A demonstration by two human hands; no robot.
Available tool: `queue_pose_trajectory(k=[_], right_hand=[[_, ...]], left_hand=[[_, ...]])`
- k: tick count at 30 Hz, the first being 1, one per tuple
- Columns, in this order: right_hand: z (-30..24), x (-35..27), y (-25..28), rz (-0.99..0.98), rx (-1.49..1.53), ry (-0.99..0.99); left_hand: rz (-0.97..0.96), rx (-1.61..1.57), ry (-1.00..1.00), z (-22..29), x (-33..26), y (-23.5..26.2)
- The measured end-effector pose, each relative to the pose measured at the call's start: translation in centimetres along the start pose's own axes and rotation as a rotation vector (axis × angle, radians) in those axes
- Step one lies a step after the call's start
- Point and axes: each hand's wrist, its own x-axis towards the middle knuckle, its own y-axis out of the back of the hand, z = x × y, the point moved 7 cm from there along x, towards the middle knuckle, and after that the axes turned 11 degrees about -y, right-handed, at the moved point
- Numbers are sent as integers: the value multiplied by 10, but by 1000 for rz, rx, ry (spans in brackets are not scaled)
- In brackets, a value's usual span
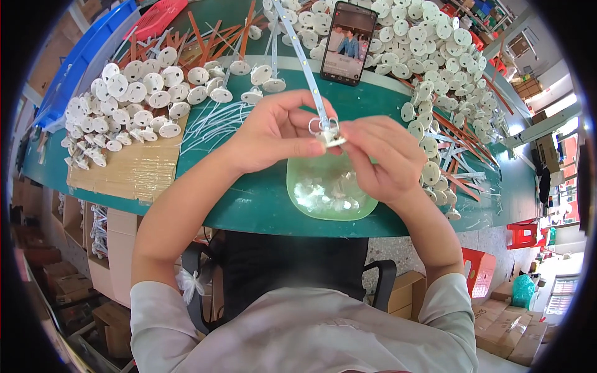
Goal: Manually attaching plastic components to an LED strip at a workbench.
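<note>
A grey shirt [336, 329] lies nearest; beyond it, a light strip [303, 62] with a round white base [336, 142] is held above a green bowl [354, 214] on the tabletop [242, 214]. The left hand [270, 137] closes around the base, thumb in front; the right hand [388, 158] pinches its right edge. Best to steady the base and guide the looped wire [313, 127] gently, without kinking the strip. Its long axis runs away from the person, leaning left, base end nearest

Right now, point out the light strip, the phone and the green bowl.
Light strip [303, 60]: head view, midway along its length.
Phone [349, 42]: head view, on its screen.
Green bowl [341, 215]: head view, its near wall.
</note>
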Motion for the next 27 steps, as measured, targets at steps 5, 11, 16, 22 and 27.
queue_pose_trajectory(k=[5, 11, 16, 22, 27], right_hand=[[21, -3, 7, 77, -101, -223], [51, -6, -7, -178, -104, -470], [34, -22, -39, -685, -180, -363], [31, -25, -33, -957, 164, -459], [41, -32, -37, -1016, 143, -590]], left_hand=[[135, 163, -61, 3, 3, 10], [451, 341, -100, 20, 2, 37], [464, 425, -67, 20, 2, 38], [449, 405, -11, 14, 1, 35], [441, 408, -6, 11, 1, 33]])
